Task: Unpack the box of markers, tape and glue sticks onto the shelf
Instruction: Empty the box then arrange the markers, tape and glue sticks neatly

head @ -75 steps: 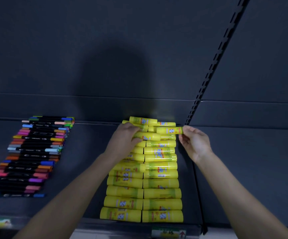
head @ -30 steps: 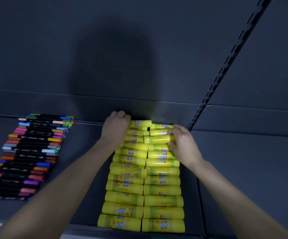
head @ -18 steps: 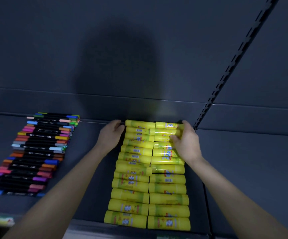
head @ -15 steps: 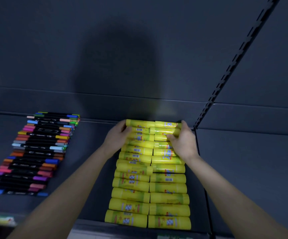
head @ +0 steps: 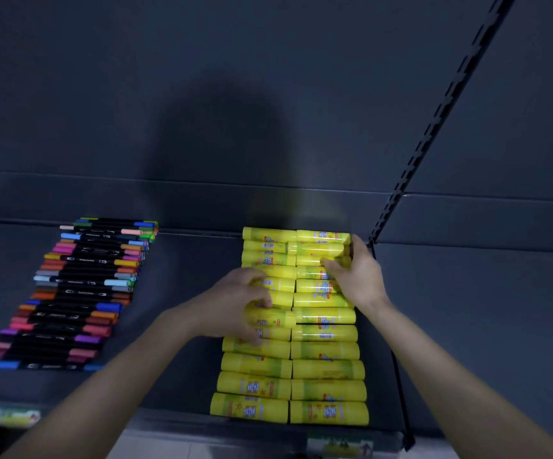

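Presently, the glue sticks (head: 326, 351) are lying on their sides on the dark grey shelf (head: 185, 276), towards its right end, just beside the black slotted upright (head: 431, 127). They are showing bright yellow bodies with small printed labels in red and blue; the print is too blurred to read. They are sitting in two columns, end to end, running from the front lip back to the rear panel. The right column is showing twelve sticks. The left column is showing about twelve, though the left hand (head: 228, 309) is covering part of it, so that count is not firm.

The left hand is reaching over the middle of the left column with fingers and thumb curled round a single glue stick (head: 278, 319). This one is sitting slightly out of line, its right end poking past the seam between the columns. The right hand (head: 359, 279) is working at the rear of the right column. Its thumb is lying across the top of a stick near the back and its fingers are curling round the right ends of the rearmost sticks, so it is clasping them rather than lying flat.

Well apart to the left, the markers (head: 79, 293) are lying in one overlapping row, black barrels with coloured caps at both ends. Their number is above twenty; blur is preventing an exact count.
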A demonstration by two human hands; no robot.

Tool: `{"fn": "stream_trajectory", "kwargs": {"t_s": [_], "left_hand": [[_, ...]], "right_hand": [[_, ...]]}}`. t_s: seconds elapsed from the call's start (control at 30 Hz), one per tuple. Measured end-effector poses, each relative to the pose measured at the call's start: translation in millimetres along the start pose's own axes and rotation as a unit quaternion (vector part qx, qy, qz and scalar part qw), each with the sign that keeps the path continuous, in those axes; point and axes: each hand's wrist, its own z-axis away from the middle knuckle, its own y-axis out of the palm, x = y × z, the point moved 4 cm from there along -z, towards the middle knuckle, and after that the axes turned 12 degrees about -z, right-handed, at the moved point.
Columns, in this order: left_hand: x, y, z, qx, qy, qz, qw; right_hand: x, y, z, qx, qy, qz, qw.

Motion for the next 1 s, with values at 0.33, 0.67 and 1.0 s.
{"fn": "stream_trajectory", "kwargs": {"t_s": [0.33,0.67,1.0], "left_hand": [[26.0,-29.5,-31.6,-0.273,-0.137,0.012,0.952],[22.3,-20.9,-59.8,-0.295,-0.239,0.190,0.905],[28.8,-14.8,-57.3,-0.250,-0.213,0.289,0.899]], "right_hand": [[-2.7,2.3,-6.7,-0.007,0.012,-0.016,1.000],[-14.7,11.7,-11.9,-0.014,0.055,-0.092,0.994],[-13.3,5.3,-9.2,0.015,0.096,-0.135,0.986]]}}
